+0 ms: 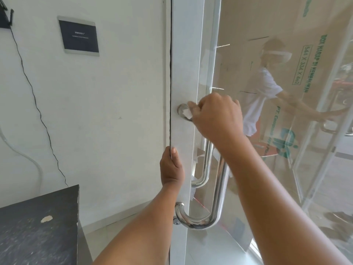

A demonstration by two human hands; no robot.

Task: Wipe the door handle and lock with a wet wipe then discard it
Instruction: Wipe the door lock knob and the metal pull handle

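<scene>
Hands: right hand (215, 115) presses wipe (188, 113) on handle (217, 197); left hand (172, 167) grips door edge (176, 73).

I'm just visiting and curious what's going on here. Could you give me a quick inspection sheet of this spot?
Surface: white door frame with glass pane, standing ajar.
Job's things: steel pull handle; white wet wipe pressed on the handle's upper mount; lock by the lower mount, not being touched.
Clutter: dark speckled counter with a pale chip.
Hands: right hand closed on the wipe; left hand gripping the door edge.
Cables: thin black cable and a white cable down the wall.
Surroundings: wall sign; cardboard box behind the glass.
</scene>
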